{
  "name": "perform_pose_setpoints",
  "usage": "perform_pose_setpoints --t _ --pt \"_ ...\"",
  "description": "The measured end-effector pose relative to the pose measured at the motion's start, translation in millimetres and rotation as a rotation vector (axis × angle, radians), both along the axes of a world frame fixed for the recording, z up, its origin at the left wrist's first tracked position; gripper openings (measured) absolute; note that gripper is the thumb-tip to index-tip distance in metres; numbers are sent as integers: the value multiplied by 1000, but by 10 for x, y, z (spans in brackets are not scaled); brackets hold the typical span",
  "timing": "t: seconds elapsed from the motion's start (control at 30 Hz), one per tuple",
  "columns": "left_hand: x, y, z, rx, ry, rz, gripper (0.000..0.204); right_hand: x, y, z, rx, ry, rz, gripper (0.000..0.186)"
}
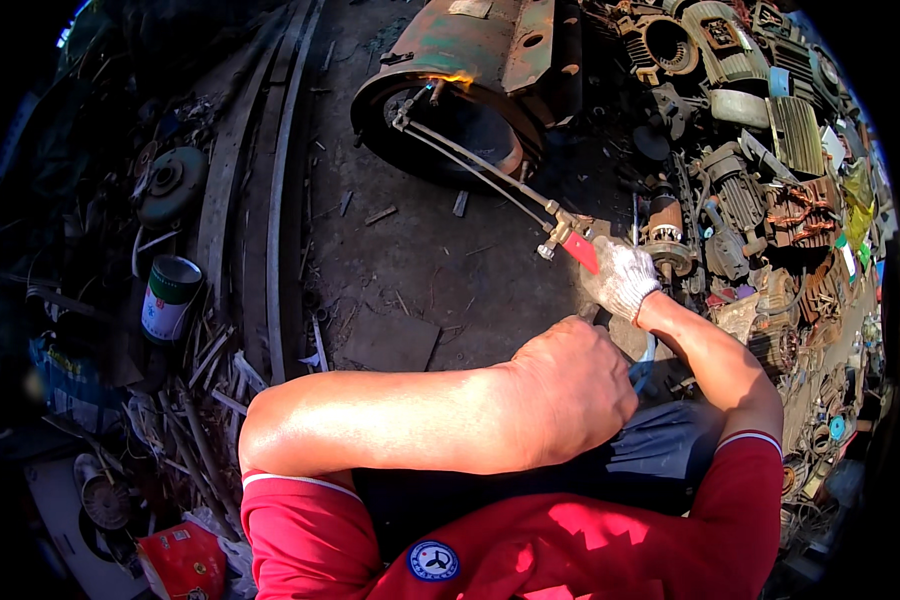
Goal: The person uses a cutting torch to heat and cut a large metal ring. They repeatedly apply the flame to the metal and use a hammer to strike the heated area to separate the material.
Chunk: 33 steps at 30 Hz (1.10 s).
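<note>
Head view: my gloved right hand (620,278) clasps the torch (567,224); left hand (578,388) is fisted, contents hidden. Should hold flame (458,78) steady against drum (455,45).

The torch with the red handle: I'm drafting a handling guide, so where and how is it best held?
Probably by the red handle, from the lower right, where the gloved right hand grips: it sits at the near end of the torch, while slim metal tubes slant away toward the flame.

Shirt badge (434,561); can label (161,308); lettering illegible
</note>
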<state>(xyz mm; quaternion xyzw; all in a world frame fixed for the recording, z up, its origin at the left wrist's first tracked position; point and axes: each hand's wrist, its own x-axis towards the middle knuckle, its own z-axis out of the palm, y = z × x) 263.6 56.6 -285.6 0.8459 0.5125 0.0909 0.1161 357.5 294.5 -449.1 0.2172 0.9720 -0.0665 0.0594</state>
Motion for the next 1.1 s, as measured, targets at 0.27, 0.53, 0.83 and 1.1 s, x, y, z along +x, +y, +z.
perform_pose_setpoints --t 0.27,0.53,0.83,1.1 --pt "-47 -16 22 -19 -20 -14 22 -11 2 -22 20 0 -1 31" --pt "-63 -36 9 12 -2 -16 23 18 -26 -50 27 -1 -21 30" --pt "-58 -32 16 17 5 -18 23 9 -18 -11 -1 -43 -32 32" --pt "-17 -40 -24 26 -25 4 22 -46 -16 -7 -7 -6 7 31"
